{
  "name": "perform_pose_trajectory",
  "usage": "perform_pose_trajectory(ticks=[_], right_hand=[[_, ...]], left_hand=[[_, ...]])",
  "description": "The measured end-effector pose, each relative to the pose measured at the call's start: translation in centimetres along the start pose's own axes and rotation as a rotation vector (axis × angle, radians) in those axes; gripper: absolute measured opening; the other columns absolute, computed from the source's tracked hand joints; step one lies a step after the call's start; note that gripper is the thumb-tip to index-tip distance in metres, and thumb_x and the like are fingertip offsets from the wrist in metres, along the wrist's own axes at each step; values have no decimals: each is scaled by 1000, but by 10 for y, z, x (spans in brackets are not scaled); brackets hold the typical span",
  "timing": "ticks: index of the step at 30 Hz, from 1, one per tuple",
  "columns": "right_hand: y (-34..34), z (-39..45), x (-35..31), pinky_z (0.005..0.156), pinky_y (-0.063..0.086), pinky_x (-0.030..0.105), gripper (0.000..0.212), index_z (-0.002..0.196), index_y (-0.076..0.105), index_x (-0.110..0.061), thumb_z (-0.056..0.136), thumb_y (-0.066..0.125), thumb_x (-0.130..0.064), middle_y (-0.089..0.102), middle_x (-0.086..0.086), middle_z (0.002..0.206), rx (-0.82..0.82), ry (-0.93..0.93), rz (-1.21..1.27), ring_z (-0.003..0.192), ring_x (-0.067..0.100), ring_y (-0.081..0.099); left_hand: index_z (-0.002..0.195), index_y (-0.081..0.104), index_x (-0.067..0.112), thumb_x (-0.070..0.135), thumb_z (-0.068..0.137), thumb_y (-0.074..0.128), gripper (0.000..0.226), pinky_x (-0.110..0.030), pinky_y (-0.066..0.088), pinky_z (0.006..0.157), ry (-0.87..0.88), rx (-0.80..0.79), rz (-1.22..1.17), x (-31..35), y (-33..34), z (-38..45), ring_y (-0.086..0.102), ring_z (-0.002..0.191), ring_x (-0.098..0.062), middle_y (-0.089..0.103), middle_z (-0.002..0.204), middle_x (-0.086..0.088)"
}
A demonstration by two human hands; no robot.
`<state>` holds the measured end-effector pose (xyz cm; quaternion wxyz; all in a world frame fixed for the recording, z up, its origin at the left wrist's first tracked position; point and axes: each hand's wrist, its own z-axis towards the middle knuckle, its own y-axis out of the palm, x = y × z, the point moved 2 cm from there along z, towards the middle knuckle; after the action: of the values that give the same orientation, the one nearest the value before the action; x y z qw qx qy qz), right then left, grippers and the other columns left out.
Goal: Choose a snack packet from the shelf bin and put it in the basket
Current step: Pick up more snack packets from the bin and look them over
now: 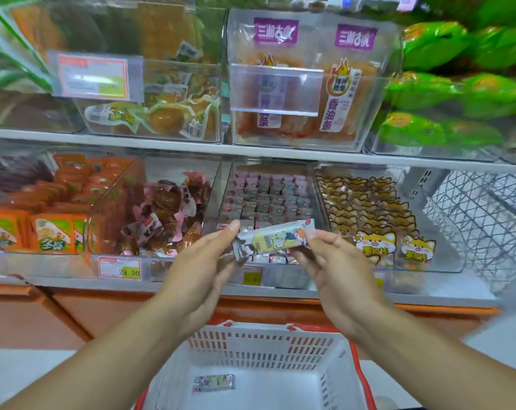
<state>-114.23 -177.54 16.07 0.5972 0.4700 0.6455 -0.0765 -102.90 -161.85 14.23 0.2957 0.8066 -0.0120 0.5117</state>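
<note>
I hold a long white snack packet [273, 238] with cartoon print between both hands, in front of the lower shelf. My left hand [202, 269] pinches its left end and my right hand [335, 266] pinches its right end. Right behind the packet is a clear shelf bin [265, 193] filled with several small pink and white packets. Below my hands stands a white basket [259, 350] with red rim and handles. One similar packet [213, 383] lies flat on the basket's floor.
Clear bins line both shelves: brown wrapped snacks [168, 211] to the left, orange packs [52, 232] further left, fox-print packets [375, 214] to the right. A wire rack [481, 220] stands at far right. Price tags [119, 268] hang on the shelf edge.
</note>
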Motion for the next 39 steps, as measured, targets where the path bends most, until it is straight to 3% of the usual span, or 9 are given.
perform_pose_trajectory(ticks=[5, 9, 16, 20, 23, 27, 30, 33, 39], right_hand=[[-9, -4, 7, 73, 60, 22, 19, 102, 69, 2, 85, 71, -6, 78, 6, 89, -103, 88, 50, 89, 17, 77], [-10, 3, 6, 77, 61, 24, 30, 97, 74, -1, 71, 77, -16, 78, 8, 93, -185, 134, 33, 94, 21, 76], [-17, 24, 11, 72, 61, 24, 41, 109, 69, 3, 73, 73, -15, 78, 13, 98, -168, 116, 50, 91, 24, 77], [-23, 30, 12, 72, 62, 28, 22, 115, 69, -2, 99, 55, -3, 72, 11, 87, -157, 98, 10, 88, 30, 77], [-23, 26, 8, 83, 61, 32, 38, 129, 64, -21, 100, 54, 1, 67, 7, 105, -244, 3, -181, 95, 26, 76], [-27, 19, 3, 91, 52, 26, 77, 140, 41, -58, 87, 79, -17, 55, -26, 138, -393, -439, -961, 115, 4, 61], [-28, 17, 5, 83, 45, 12, 50, 125, 60, -52, 85, 80, -30, 59, -39, 115, -398, -562, -1119, 105, -7, 57], [-29, 20, 5, 69, 40, 7, 37, 113, 66, -51, 84, 81, -32, 58, -38, 87, -358, -520, -1108, 83, -5, 55], [-28, 23, 5, 89, 55, 30, 30, 110, 69, -46, 87, 78, -30, 72, -16, 115, -441, -290, -856, 108, 8, 66]], left_hand=[[117, 70, 3, 28, 62, 86, 63, -22, 60, 78, 26, -45, -121, -17, -8, -12, 74, 105, -22, 76, 113, -15], [114, 67, -2, 15, 74, 74, 43, -22, 61, 70, -50, -32, -290, -20, -5, -8, 75, 103, -25, 75, 113, -21], [118, 66, -2, 16, 77, 70, 45, -25, 62, 70, -109, -4, -346, -22, -3, 4, 75, 104, -28, 73, 116, -22], [125, 63, -2, 15, 77, 69, 51, -27, 63, 77, -100, 57, -326, -25, -6, 9, 70, 114, -30, 70, 124, -22], [122, 65, -1, 15, 75, 71, 50, -24, 62, 70, -93, 71, -309, -26, -7, 10, 72, 110, -28, 72, 120, -21], [107, 70, 0, 17, 72, 74, 39, -22, 61, 66, -103, 68, -254, -29, -7, 5, 77, 92, -21, 77, 106, -18], [89, 71, 2, 19, 70, 76, 25, -21, 60, 63, -91, 28, -186, -30, -5, 1, 77, 79, -16, 78, 92, -16], [91, 68, 2, 18, 71, 75, 26, -22, 61, 65, -72, 19, -187, -28, -5, -1, 77, 80, -17, 77, 91, -14], [108, 72, 18, 10, 99, 58, 18, -23, 61, 76, 121, -25, 207, -23, -8, -3, 75, 96, -13, 78, 105, 1]])
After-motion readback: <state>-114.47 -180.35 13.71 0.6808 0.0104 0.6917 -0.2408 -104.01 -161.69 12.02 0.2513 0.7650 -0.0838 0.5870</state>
